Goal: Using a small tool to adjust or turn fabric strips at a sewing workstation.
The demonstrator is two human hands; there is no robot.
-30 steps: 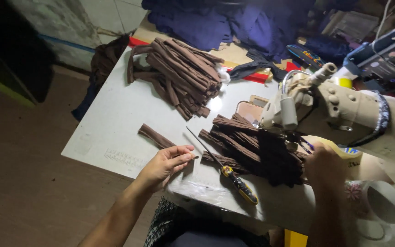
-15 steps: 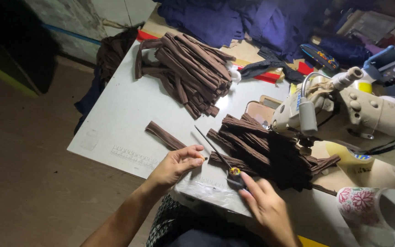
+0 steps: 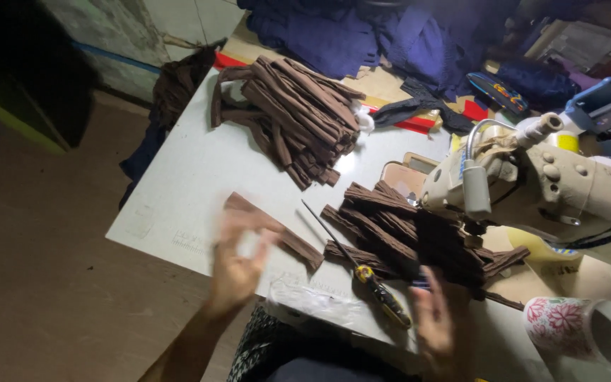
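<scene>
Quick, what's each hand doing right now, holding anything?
Left hand: open, blurred, fingers spread over the single brown fabric strip; holding nothing.
Right hand: open, blurred, beside the screwdriver; holding nothing that shows.

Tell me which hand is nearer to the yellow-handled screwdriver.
The right hand: it is blurred just right of the screwdriver handle, near the table's front edge. The left hand is farther left, over a single brown fabric strip.
</scene>
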